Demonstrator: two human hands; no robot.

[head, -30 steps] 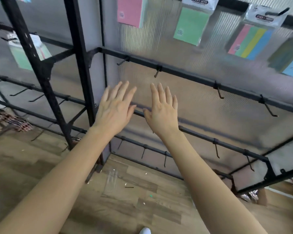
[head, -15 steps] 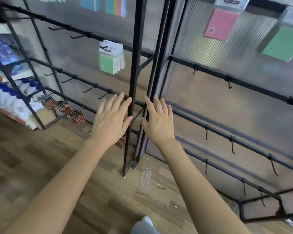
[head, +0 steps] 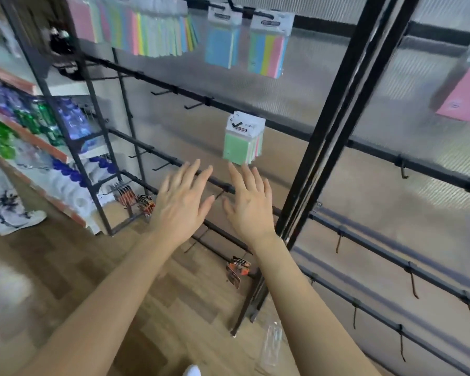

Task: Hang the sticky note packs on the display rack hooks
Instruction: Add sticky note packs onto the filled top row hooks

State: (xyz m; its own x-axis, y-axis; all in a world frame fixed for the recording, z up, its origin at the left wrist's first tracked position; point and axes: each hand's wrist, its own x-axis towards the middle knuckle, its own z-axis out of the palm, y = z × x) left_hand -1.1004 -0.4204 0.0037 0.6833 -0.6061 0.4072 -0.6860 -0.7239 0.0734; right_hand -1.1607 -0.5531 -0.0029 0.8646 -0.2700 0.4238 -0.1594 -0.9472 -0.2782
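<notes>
The black rack (head: 323,131) has many bare hooks (head: 196,105). One green pack (head: 242,143) hangs at mid height, several coloured packs (head: 147,31) along the top. A clear wrapper (head: 272,346) lies on the wooden floor (head: 65,267).

Matt black metal rack (head: 334,109); ribbed translucent plastic backing (head: 432,147); wood-grain floor (head: 73,270).
</notes>
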